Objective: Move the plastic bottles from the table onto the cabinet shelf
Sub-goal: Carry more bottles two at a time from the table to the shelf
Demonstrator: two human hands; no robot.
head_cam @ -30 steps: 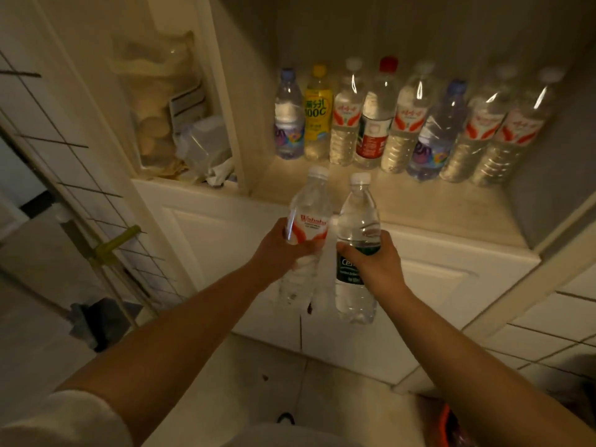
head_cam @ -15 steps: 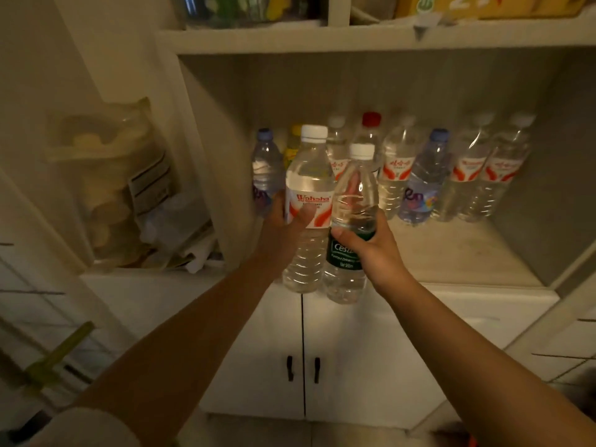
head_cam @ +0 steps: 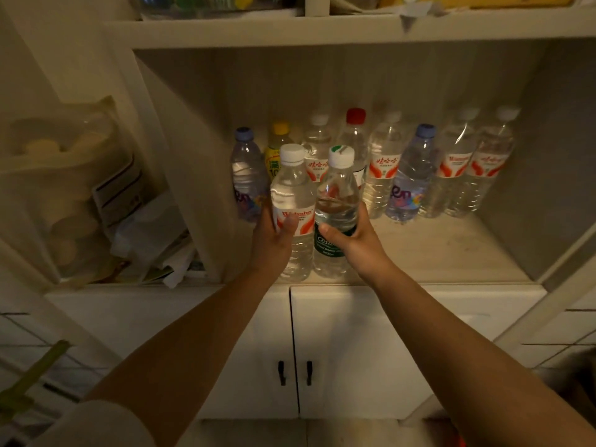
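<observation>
Here, bottles [head_cam: 317,217] at shelf [head_cam: 451,253] edge.

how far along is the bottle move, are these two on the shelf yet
Done: eight bottles stand along the back of the cabinet shelf. In hand: the left hand grips the red-label bottle, the right hand the green-label bottle, bases at the shelf's front edge. Left: releasing them; the table is out of view.

On the bottle [head_cam: 293,214] in my left hand [head_cam: 272,237] I read "Wahaha" in red on its white label. The bottle [head_cam: 337,214] in my right hand [head_cam: 358,241] carries a dark green label starting "ces"; the rest is hidden. Behind the hands, a yellow bottle [head_cam: 277,153] shows "10", and two purple-capped bottles [head_cam: 408,185] show letters like "en".
</observation>
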